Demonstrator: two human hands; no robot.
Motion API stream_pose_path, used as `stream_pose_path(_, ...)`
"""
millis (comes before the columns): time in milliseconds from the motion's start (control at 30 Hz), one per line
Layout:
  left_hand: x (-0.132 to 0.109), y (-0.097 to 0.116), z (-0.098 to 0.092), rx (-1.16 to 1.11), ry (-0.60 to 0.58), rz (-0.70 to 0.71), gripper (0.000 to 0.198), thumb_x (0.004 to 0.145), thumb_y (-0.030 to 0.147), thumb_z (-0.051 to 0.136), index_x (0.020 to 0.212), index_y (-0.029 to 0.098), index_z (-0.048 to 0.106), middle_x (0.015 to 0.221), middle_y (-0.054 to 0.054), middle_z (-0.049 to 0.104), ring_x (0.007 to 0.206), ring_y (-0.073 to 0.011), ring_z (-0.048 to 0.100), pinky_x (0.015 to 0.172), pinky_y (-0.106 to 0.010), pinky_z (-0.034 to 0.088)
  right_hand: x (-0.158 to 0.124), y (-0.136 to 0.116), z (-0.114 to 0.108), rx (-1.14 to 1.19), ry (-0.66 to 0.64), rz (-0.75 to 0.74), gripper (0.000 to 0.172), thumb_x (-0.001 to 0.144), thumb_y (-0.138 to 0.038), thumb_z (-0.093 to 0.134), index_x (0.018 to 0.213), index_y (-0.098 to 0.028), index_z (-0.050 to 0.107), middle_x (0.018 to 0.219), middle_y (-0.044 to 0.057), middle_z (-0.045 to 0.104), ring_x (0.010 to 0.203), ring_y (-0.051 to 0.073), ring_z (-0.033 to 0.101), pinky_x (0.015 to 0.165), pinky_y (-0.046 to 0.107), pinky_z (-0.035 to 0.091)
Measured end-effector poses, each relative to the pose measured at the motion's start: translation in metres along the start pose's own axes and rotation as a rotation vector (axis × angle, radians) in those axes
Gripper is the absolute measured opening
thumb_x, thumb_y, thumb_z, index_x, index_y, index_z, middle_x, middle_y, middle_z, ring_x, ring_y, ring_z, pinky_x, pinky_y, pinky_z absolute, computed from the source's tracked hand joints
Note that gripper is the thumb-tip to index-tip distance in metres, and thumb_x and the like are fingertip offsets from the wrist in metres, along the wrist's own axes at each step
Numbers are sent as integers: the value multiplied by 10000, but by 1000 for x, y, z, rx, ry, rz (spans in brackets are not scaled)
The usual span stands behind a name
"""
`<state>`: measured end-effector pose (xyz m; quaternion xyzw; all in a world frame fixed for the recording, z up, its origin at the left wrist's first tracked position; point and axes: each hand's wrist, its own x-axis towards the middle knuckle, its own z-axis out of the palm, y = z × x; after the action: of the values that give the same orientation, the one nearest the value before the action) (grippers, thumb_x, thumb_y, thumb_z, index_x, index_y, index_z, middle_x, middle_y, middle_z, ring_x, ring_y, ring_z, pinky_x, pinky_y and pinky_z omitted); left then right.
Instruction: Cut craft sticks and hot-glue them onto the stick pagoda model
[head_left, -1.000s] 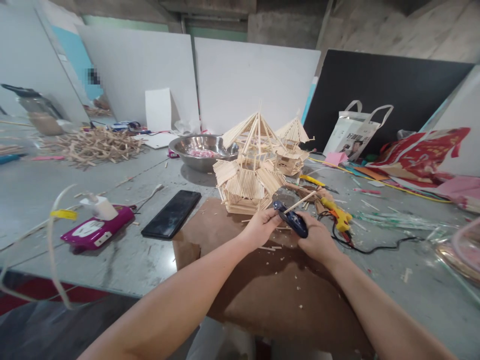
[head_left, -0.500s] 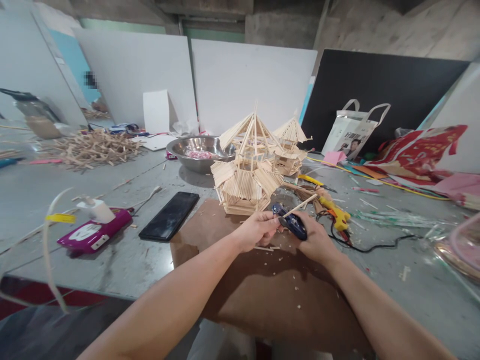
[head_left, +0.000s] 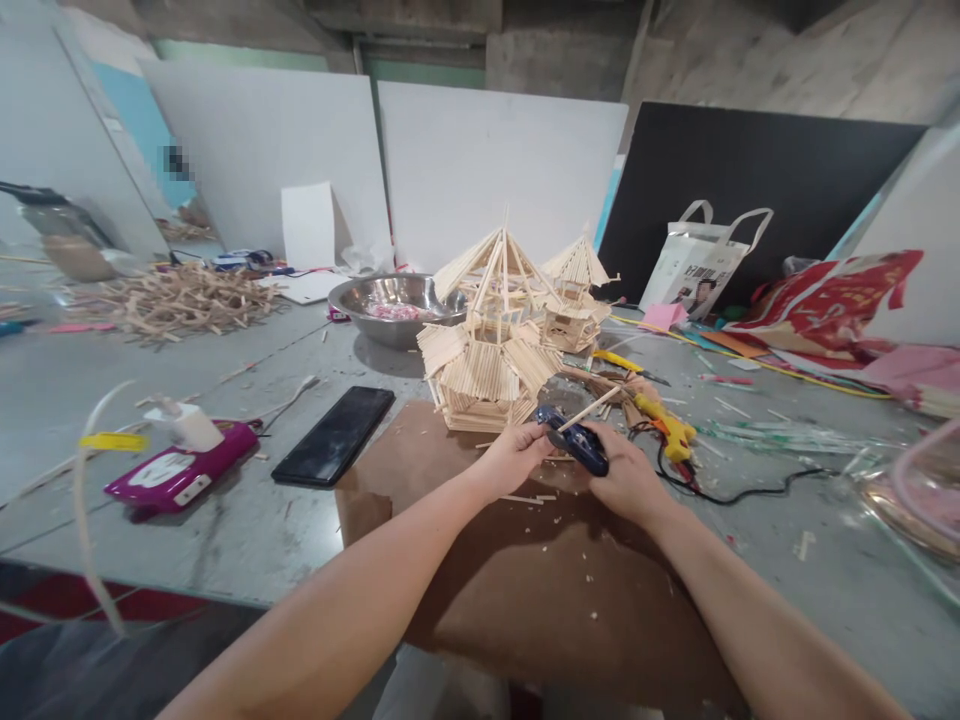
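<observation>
My left hand (head_left: 514, 458) is closed on one end of a thin wooden stick (head_left: 592, 412), which slants up to the right. My right hand (head_left: 626, 470) grips a dark blue hand tool (head_left: 585, 447) that looks like cutting pliers, its jaws at the stick near my left fingertips. Fingers hide part of the jaws. Just behind my hands stands a pavilion model (head_left: 491, 370) made of sticks, with an open-ribbed upper roof. Beneath them lies a brown board (head_left: 450, 500) with small stick pieces on it. A second stick pavilion (head_left: 576, 290) stands farther back.
A black phone (head_left: 335, 437) and purple power strip (head_left: 184, 470) lie at left. Behind are a metal bowl (head_left: 390, 325) and a stick pile (head_left: 195, 303). To the right sit a yellow glue gun (head_left: 671, 425) with its black cord, a yellow cutter knife (head_left: 619, 361) and a white bag (head_left: 694, 265).
The view has shifted slightly. Both hands stay together at the stick with the blue tool, with little change in their grip.
</observation>
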<state>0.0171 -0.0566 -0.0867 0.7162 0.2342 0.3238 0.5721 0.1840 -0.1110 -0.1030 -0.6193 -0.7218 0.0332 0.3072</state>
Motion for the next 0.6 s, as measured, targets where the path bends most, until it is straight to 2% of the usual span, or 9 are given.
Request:
stream_pose_path(100, 0, -1, 1, 260, 63, 108, 313, 754, 386, 375, 634, 123, 495, 542, 31, 415, 512, -61, 363, 496, -184, 293, 0, -1, 0, -18, 1, 11, 466, 576, -179, 470, 1040, -172, 430, 977, 71, 540, 868, 194, 503, 760, 319, 388)
stream_pose_path(233, -2, -1, 0, 439, 88, 138, 335, 786, 363, 310, 629, 129, 491, 551, 22, 435, 540, -78, 390, 525, -194, 311, -1, -4, 0, -61, -8, 47, 447, 584, -185, 457, 1031, -172, 436, 946, 71, 553, 835, 195, 514, 740, 317, 395)
stream_pose_path(400, -3, 1, -1, 548, 117, 138, 349, 793, 353, 285, 591, 134, 465, 536, 24, 427, 527, -79, 396, 513, -192, 307, -1, -10, -3, -103, -45, 107, 423, 593, -206, 458, 1014, -174, 445, 936, 71, 566, 833, 204, 528, 727, 312, 394)
stream_pose_path(600, -2, 0, -1, 579, 116, 152, 340, 801, 336, 272, 626, 137, 485, 546, 19, 439, 538, -86, 417, 525, -195, 323, -2, -18, -8, -135, -97, 143, 356, 608, -204, 442, 964, -198, 464, 866, 55, 593, 789, 200, 550, 682, 292, 391)
